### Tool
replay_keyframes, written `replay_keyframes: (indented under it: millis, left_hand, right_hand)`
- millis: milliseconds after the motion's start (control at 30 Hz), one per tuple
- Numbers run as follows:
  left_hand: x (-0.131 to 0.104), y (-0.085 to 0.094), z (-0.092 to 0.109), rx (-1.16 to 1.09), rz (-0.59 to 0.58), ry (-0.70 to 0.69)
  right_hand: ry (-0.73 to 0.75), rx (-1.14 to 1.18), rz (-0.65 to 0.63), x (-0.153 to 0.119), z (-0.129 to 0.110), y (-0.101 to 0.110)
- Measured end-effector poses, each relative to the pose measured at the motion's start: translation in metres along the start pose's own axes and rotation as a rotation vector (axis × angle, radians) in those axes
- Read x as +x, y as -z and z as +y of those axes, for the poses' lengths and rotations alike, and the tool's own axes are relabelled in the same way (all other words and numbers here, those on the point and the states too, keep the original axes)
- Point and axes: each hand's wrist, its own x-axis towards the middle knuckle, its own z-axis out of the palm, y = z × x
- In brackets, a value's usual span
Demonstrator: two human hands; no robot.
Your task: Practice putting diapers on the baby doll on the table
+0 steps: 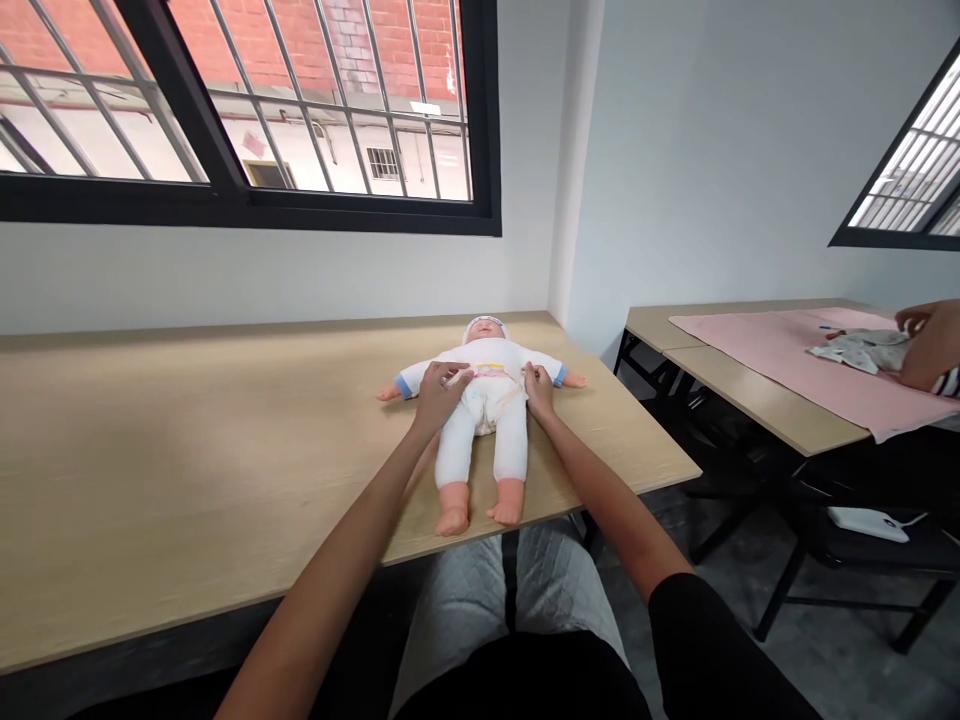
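A baby doll [450, 455] in a white outfit with blue cuffs lies on its back, its head towards the wall and its bare feet near the table's front edge. Around its hips is a white diaper [489, 395] with a yellow and pink strip at the waist. My left hand [442, 392] is at one side of the diaper's waist, thumb and fingers closed on its edge. On the opposite side, my right hand [538, 390] pinches the diaper's other edge; the fingertips are small and partly hidden.
The doll lies on a light wooden table [225, 450] beneath a barred window [337, 100]. To the right, another table bears a pink cloth [780, 350] and a patterned garment [862, 350], with a person's arm [930, 345] over it. A black chair [885, 550] holds a white object [868, 522].
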Motion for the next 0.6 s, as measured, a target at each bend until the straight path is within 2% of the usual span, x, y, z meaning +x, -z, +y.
replay_keyframes:
  millis: [400, 600]
  left_hand:
    - [0.003, -0.001, -0.014, -0.003, 0.04, 0.036]
    - [0.001, -0.001, -0.012, 0.015, 0.05, 0.026]
  right_hand:
    - [-0.026, 0.015, 0.02, 0.001, 0.002, -0.001]
    - [-0.021, 0.03, 0.018, 0.003, 0.004, -0.001]
